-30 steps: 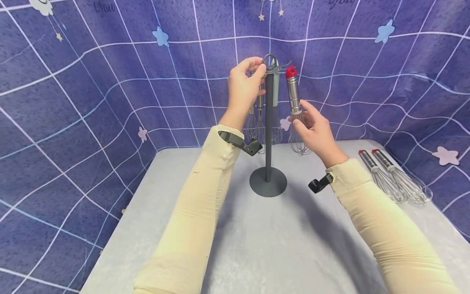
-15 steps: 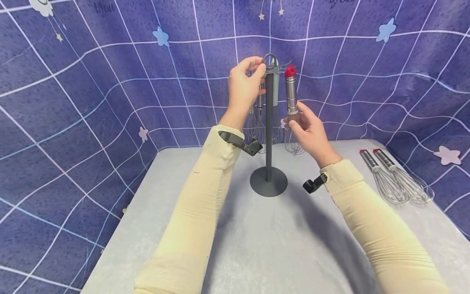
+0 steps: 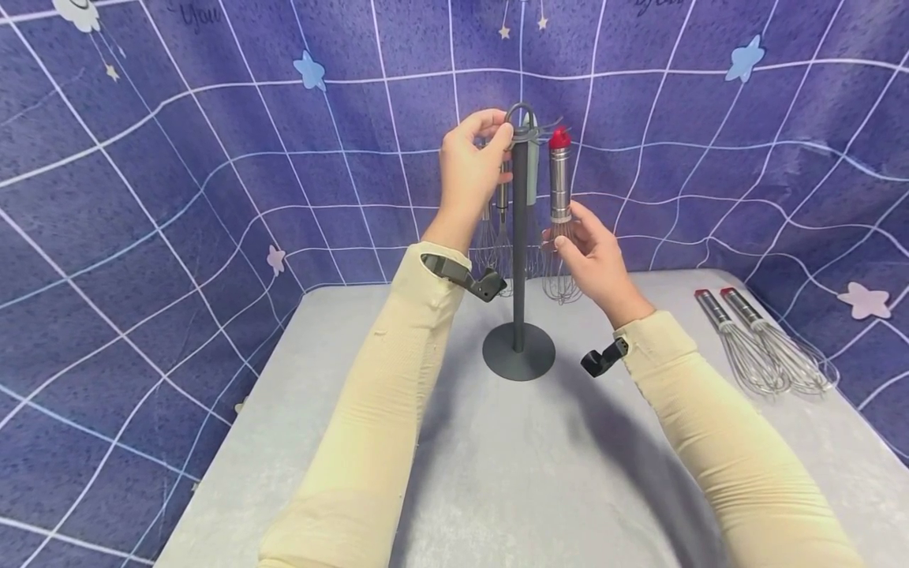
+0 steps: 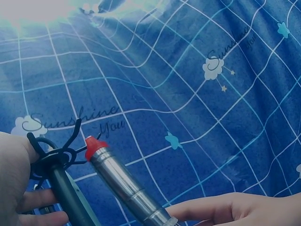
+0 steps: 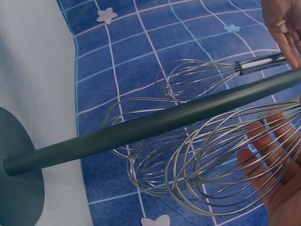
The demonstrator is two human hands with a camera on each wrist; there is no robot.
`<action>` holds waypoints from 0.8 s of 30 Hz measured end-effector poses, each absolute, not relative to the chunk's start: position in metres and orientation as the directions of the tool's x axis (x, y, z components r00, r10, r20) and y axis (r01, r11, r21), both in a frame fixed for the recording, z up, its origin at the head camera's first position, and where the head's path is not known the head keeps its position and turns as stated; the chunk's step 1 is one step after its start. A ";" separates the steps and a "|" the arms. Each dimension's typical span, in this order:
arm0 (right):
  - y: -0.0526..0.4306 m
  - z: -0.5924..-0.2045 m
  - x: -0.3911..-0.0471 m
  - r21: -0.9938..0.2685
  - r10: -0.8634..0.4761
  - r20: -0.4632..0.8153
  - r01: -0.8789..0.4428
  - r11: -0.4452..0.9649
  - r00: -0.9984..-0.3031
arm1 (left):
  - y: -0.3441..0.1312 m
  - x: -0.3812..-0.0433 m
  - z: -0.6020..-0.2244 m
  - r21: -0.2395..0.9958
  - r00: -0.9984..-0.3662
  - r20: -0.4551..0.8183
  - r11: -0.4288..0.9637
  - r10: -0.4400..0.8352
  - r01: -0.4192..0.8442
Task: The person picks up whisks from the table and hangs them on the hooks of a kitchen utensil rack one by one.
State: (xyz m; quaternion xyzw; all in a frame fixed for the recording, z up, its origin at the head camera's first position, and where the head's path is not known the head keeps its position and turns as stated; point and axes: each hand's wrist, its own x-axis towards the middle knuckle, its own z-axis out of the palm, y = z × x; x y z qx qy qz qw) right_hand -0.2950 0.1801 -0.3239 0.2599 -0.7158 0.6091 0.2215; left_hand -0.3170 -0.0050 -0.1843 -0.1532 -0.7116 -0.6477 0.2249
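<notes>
My left hand (image 3: 474, 162) pinches the top of a dark grey utensil stand (image 3: 520, 252) by its hooks. In my right hand (image 3: 595, 251) is a wire whisk (image 3: 560, 177) with a steel handle and red end cap, held upright at the base of its wires. Its red cap is right at a hook on the stand's right side; the left wrist view shows the cap (image 4: 95, 148) overlapping a hook tip. Behind the post hang whisks, one with a pale green handle (image 3: 532, 173) and others with steel handles (image 3: 503, 189), partly hidden by my left hand.
Two more red-capped whisks (image 3: 763, 339) lie side by side at the right of the grey table (image 3: 454, 473). The stand's round base (image 3: 519, 363) rests on the tabletop. A blue gridded curtain (image 3: 355, 158) encloses the back and sides.
My right hand has moved left with the whisk, bringing its red cap closer to the stand's hook. The whisk has become more upright. My left hand stays at the stand's top.
</notes>
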 end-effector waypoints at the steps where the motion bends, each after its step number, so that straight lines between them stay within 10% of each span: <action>1: 0.180 -0.324 -0.295 -0.757 -0.102 0.634 -0.642 0.120 -0.767 | -0.005 -0.317 -0.184 0.853 -0.852 0.518 0.113 -0.073 0.509; 24: 0.177 -0.327 -0.297 -0.764 -0.106 0.641 -0.645 -0.002 -0.760 | -0.004 -0.317 -0.185 0.860 -0.857 0.508 0.114 -0.083 0.498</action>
